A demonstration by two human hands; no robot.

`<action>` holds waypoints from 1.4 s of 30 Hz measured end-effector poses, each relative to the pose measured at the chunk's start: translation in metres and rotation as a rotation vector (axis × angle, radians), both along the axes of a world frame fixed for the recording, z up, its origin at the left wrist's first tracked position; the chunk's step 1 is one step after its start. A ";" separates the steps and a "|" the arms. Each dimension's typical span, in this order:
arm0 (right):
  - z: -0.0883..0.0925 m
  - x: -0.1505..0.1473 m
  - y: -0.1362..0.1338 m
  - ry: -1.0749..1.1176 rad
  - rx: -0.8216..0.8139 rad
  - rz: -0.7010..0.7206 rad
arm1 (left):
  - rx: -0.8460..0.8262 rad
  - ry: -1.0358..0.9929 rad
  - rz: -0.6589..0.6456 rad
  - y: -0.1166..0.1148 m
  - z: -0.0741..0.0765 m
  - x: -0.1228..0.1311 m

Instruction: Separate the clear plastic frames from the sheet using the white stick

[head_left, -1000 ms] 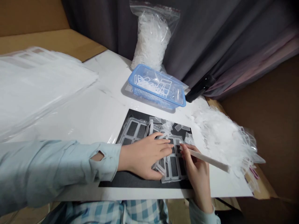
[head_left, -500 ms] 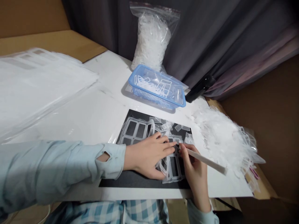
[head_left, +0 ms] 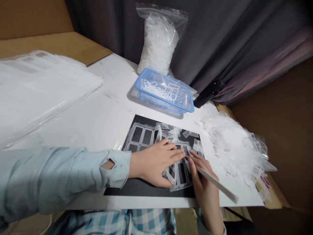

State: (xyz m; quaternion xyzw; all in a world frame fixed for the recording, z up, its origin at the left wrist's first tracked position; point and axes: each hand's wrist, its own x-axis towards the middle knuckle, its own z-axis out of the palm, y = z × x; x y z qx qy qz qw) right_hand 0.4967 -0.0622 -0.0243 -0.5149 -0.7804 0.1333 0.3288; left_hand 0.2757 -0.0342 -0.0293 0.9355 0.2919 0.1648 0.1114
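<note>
Two bare hands worked over a black mat [head_left: 146, 189] lying by the near edge of a white table [head_left: 114, 71]. On the mat lay two clear plastic frames, each divided into rectangular windows. One frame [head_left: 143, 137] sat toward the far left of the mat, and the other [head_left: 181, 178] lay under the hands. Several small clear offcuts [head_left: 187, 133] were scattered beyond them, too jumbled to count exactly.

The left hand [head_left: 154, 164] lay open and nearly flat, fingers spread, pressing on the nearer frame. Its sleeve was pale blue. The right hand [head_left: 201, 178] was closed in a pinch around one white flat stick [head_left: 215, 182], whose tip touched the nearer frame just beside the left fingertips.

Toward the far edge of the table stood one blue mesh basket [head_left: 163, 93] holding clear scraps, with one upright zip bag [head_left: 158, 42] of clear strips just behind it. One loose heap of clear trimmings [head_left: 232, 147] lay at the right edge, and a wide stack of clear plastic sheets [head_left: 41, 91] covered the left side. One black object [head_left: 209, 93], its kind hard to tell, lay by the far right corner, against a grey curtain [head_left: 220, 42].
</note>
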 end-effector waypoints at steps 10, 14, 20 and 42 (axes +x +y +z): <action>-0.009 0.008 0.004 0.006 -0.049 0.041 | 0.032 -0.023 -0.032 -0.003 0.001 -0.001; -0.007 0.008 0.006 0.015 -0.061 0.037 | 0.001 -0.032 -0.035 -0.004 -0.001 -0.001; -0.004 0.006 0.009 -0.125 0.029 0.024 | -0.013 -0.039 -0.016 -0.002 -0.003 0.000; 0.022 0.042 0.020 0.059 0.405 -0.607 | 0.001 -0.025 -0.036 -0.001 -0.003 0.000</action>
